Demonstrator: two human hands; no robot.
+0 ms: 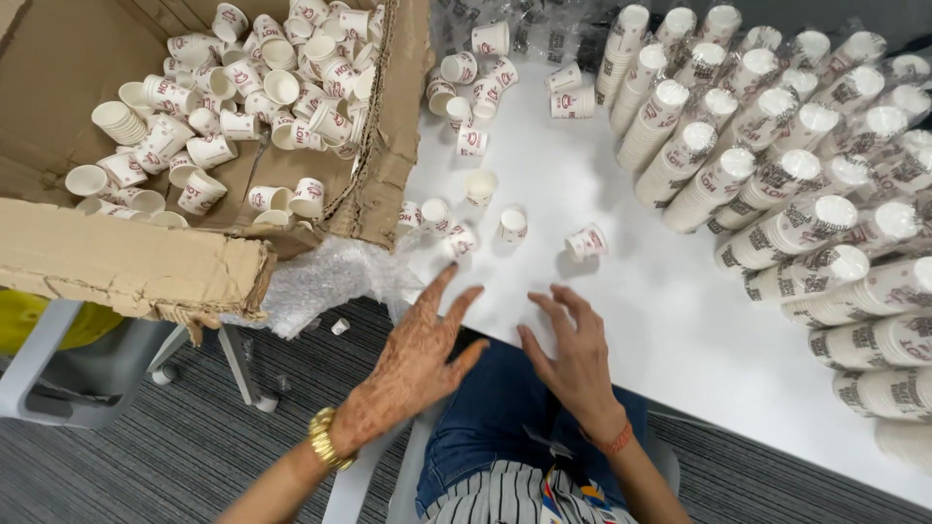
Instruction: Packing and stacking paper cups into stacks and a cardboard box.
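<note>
1. While we sat at the white table (621, 291), our left hand (417, 364) hovered at its near edge with fingers spread, clamped on nothing
2. Our right hand (573, 354) lay just beside it, fingers loosely apart and empty too
3. Nearest them stood a few loose paper cups (586, 242) – small, white with red print – scattered just beyond our fingertips
4. A torn cardboard box (126, 257) on the left held many more cups (243, 87)
5. Wrapped stacks of cups (777, 184) lay piled on the right – well apart from both hands
</note>
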